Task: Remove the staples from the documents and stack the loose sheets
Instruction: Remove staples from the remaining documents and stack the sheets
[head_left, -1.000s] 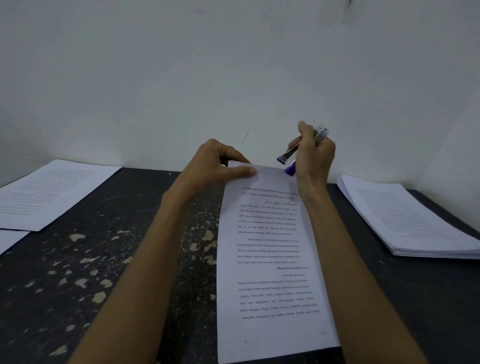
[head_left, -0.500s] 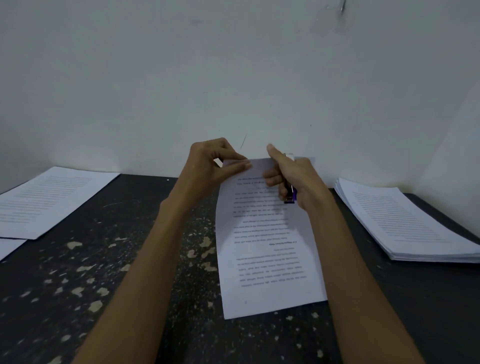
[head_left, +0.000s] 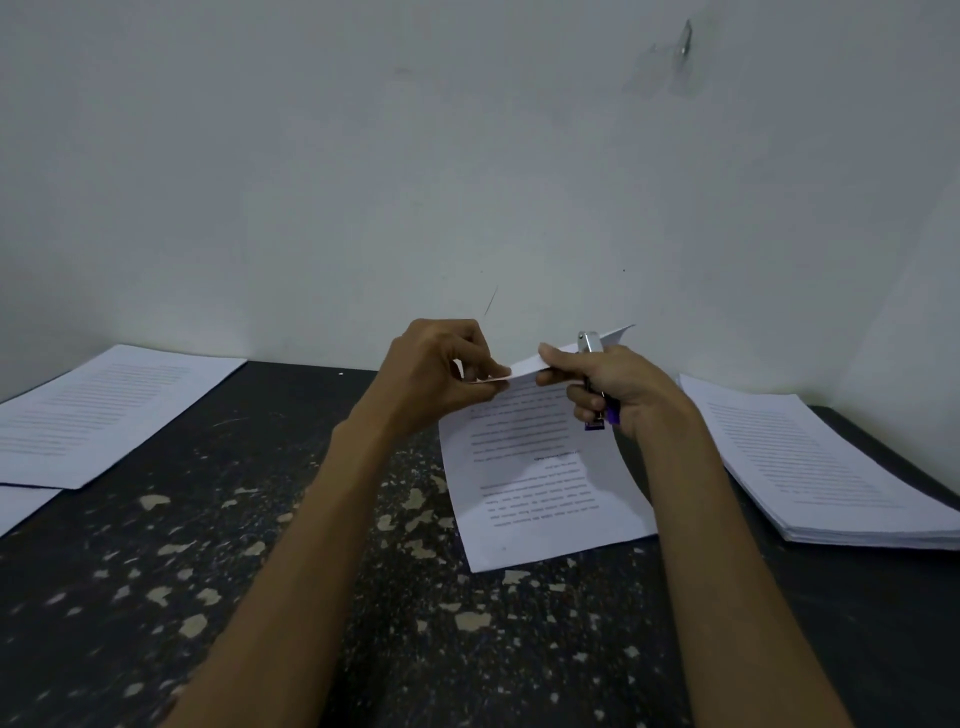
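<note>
Pinches the far left corner of the document (head_left: 540, 483) between thumb and forefinger of the left hand (head_left: 441, 374), with fingers (head_left: 483, 371) closed tight on the paper. Grips the far edge just beside that with thumb and forefinger of the right hand (head_left: 618, 384), with the other fingers curled round a small metal-and-purple staple tool (head_left: 592, 345), metal tip upward. Cannot tell about a staple in that corner: hidden between the two pinches.

Lies lengthwise away from the body, long axis toward the wall, far end raised and curled over, near end resting on the worktop (head_left: 311, 571) between the forearms. Reached equally by both hands, meeting at the far corner, so probably about to peel the top sheet from those beneath. White printed pages, text upside down from here. Thin and floppy, likely to tear at the corner under a hard tug.

Well apart to the right, a thick stack of paper (head_left: 831, 467); well apart to the left, a few flat sheets (head_left: 104, 410).
</note>
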